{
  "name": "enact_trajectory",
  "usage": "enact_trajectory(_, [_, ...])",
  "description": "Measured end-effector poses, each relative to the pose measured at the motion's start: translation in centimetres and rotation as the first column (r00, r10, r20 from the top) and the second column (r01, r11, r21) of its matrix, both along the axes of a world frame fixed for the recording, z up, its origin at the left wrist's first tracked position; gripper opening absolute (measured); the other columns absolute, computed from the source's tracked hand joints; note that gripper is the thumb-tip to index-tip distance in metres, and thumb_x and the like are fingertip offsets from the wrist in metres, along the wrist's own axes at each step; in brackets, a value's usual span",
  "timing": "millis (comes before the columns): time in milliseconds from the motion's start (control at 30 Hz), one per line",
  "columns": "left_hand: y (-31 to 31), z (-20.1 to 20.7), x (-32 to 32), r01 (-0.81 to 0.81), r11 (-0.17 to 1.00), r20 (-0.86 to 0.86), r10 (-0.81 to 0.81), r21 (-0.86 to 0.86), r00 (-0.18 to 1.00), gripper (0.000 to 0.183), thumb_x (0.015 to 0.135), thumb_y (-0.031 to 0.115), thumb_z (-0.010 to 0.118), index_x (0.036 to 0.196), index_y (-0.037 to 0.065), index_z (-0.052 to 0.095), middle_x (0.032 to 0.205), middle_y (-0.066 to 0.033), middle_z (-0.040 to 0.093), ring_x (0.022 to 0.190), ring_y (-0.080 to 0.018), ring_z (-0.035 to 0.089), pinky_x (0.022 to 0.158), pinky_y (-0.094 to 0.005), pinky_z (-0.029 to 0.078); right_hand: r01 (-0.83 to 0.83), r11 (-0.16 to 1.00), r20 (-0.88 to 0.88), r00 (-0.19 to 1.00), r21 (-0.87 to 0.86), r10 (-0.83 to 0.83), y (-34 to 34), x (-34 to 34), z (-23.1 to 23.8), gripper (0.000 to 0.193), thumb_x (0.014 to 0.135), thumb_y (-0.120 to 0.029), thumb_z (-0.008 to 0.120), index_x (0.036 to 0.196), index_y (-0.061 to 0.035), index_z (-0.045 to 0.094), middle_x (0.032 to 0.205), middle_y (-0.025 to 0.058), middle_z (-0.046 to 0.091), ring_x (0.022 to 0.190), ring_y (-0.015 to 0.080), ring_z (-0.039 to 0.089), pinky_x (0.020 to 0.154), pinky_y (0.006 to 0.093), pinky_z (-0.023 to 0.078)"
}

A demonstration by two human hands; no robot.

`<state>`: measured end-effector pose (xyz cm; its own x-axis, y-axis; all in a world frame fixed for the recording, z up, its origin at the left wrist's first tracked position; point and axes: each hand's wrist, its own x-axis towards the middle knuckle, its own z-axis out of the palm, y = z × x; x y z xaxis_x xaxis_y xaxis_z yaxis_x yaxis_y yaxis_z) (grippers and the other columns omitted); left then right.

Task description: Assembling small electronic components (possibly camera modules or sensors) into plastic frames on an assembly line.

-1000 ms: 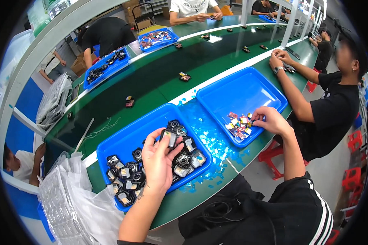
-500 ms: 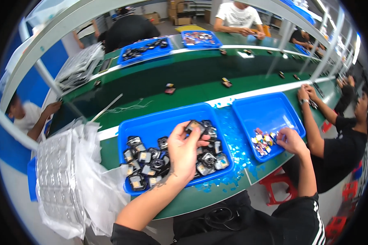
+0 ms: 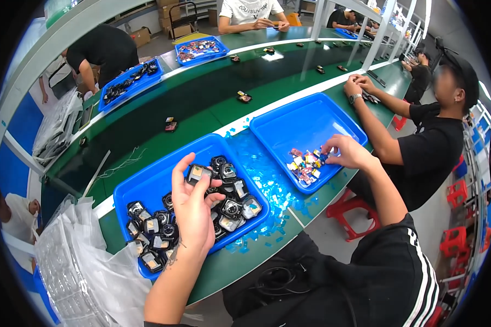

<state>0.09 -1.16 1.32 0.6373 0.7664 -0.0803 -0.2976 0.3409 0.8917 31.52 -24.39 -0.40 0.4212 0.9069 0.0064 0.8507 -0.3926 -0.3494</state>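
My left hand [image 3: 193, 210] holds a small black square part [image 3: 197, 174] between thumb and fingertips, above a blue tray [image 3: 147, 185] filled with several similar black parts [image 3: 232, 207]. My right hand [image 3: 346, 152] reaches into a second blue tray [image 3: 289, 122] to the right, its fingers touching a small heap of colourful little pieces [image 3: 305, 163]. Whether it grips one is hidden by the fingers.
Light blue scraps [image 3: 267, 185] litter the green bench between the trays. Clear plastic bags [image 3: 76, 272] lie at the left. A person in black [image 3: 436, 141] sits to the right. A green conveyor [image 3: 202, 103] carries small parts; more workers and blue trays [image 3: 131, 82] lie beyond.
My view has swung, so the trays shifted in frame. My left hand stays over the left tray and now lifts one black part; my right hand stays at the colourful pieces.
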Motion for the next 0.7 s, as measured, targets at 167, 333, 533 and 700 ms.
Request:
enact_trajectory(167, [0.1, -0.5, -0.2, 0.021, 0.999, -0.035, -0.020, 0.033, 0.999, 0.033, 0.095, 0.009, 0.056, 0.128, 0.012, 0.054, 0.099, -0.0013, 0.060, 0.087, -0.0118, 0.060, 0.066, -0.0264, 0.050, -0.101, 0.989, 0.175, 0.981, 0.109, 0.080, 0.1, -0.2, -0.2, 0.016, 0.076, -0.010, 0.075, 0.087, -0.0043, 0.066, 0.085, 0.0087, 0.063, 0.081, 0.0205, 0.063, 0.071, 0.0342, 0.050])
enact_trajectory(333, [0.2, -0.6, -0.6, 0.120, 0.973, -0.105, -0.100, 0.198, 0.989, 0.017, 0.094, 0.013, 0.061, 0.108, 0.005, 0.066, 0.103, -0.0029, 0.062, 0.089, -0.0106, 0.060, 0.067, -0.0235, 0.051, 0.338, 0.823, -0.550, 0.834, 0.457, -0.037, 2.4, -5.1, 3.0, 0.015, 0.084, 0.000, 0.067, 0.098, -0.0008, 0.061, 0.079, 0.0034, 0.062, 0.073, 0.0069, 0.061, 0.062, 0.0209, 0.048])
enact_trajectory(533, [-0.2, -1.0, -0.1, 0.316, 0.775, -0.246, -0.212, 0.547, 0.946, 0.018, 0.090, 0.016, 0.068, 0.103, 0.005, 0.072, 0.103, -0.0084, 0.060, 0.082, -0.0122, 0.061, 0.075, -0.0240, 0.052, 0.211, 0.836, -0.771, 0.545, 0.506, 0.330, 6.7, -13.9, 4.8, 0.015, 0.084, 0.004, 0.068, 0.097, 0.0020, 0.060, 0.089, 0.0073, 0.066, 0.081, 0.0113, 0.066, 0.072, 0.0232, 0.054])
enact_trajectory(700, [-0.3, 0.3, -0.7, 0.287, 0.707, -0.211, -0.196, 0.647, 0.958, 0.035, 0.076, 0.022, 0.083, 0.105, 0.004, 0.072, 0.107, -0.0084, 0.058, 0.083, -0.0139, 0.061, 0.074, -0.0261, 0.052, 0.129, 0.786, -0.701, 0.556, 0.604, 0.447, 9.8, -17.6, 3.6, 0.016, 0.085, 0.004, 0.068, 0.098, 0.0020, 0.059, 0.092, 0.0079, 0.067, 0.082, 0.0103, 0.067, 0.076, 0.0226, 0.054])
